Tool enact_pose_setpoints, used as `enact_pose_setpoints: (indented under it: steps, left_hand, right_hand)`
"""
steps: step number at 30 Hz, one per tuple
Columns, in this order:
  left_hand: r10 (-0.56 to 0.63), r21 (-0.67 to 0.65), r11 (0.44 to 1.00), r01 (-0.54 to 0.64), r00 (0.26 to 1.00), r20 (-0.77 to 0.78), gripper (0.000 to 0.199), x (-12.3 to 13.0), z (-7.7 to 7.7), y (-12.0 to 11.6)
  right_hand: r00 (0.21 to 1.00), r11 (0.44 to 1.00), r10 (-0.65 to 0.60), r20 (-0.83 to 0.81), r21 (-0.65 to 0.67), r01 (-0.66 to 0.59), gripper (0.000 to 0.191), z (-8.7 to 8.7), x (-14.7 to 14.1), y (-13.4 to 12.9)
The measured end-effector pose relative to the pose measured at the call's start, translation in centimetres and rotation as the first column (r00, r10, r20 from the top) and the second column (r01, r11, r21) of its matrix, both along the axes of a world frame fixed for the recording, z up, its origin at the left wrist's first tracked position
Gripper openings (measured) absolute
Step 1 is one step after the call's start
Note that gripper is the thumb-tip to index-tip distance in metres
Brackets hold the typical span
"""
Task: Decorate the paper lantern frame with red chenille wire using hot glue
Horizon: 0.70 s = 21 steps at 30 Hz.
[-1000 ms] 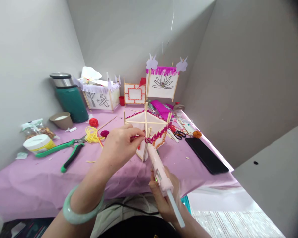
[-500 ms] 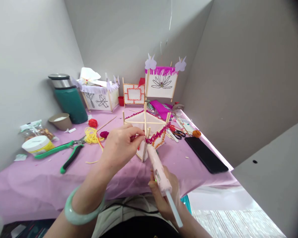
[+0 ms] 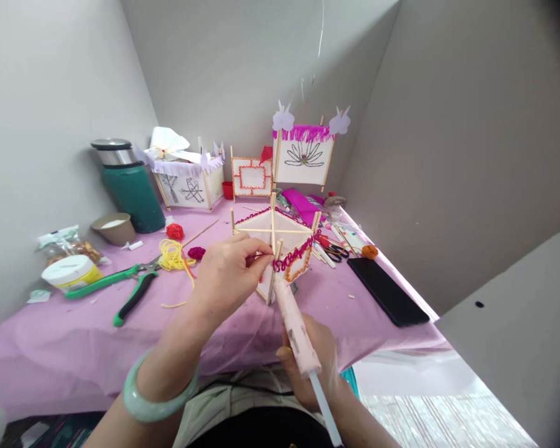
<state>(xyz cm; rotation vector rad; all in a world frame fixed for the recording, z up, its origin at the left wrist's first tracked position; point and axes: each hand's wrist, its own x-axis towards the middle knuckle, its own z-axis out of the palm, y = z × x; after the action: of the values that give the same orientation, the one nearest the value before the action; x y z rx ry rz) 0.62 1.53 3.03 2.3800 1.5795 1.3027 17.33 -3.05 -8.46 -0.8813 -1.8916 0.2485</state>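
My left hand [image 3: 231,274] is closed in a pinch at the near corner of a small stick-framed paper lantern [image 3: 254,224]. Its fingertips hold the end of magenta yarn [image 3: 298,249], which runs in curly loops along the lantern's upper right edge. A pale pink hot glue gun [image 3: 296,333] is gripped in my right hand [image 3: 320,345], nozzle up against or just below that corner; exact contact cannot be made out. A long translucent glue stick [image 3: 325,410] sticks out of its back end. Orange yarn trims the lantern's right panel.
Green-handled pliers [image 3: 137,292], yellow yarn [image 3: 172,255] and a teal bottle [image 3: 133,193] stand or lie left. A black phone [image 3: 387,292] and scissors [image 3: 338,252] lie right. Behind are a decorated tissue box [image 3: 186,186] and a fringed lotus panel [image 3: 303,158].
The glue gun has dipped slightly at its nozzle and rolled in my right hand, its rear end shifting down. My left hand stays pinched at the same corner.
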Motion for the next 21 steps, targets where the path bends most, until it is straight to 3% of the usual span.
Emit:
enact_pose_setpoints:
  steps: [11,21]
  left_hand:
    - [0.003,-0.030,1.000,-0.002,1.000,0.006,0.009,-0.02,0.12,0.12]
    - [0.001,-0.027,1.000,-0.001,1.000,0.008,0.009,0.01,0.10,0.15]
  right_hand:
    - [0.999,0.999,0.033,-0.018,-0.033,-0.033,0.010,0.43,-0.27,0.48]
    - [0.999,0.999,0.030,-0.025,-0.039,-0.031,0.013,0.05,-0.16,0.59]
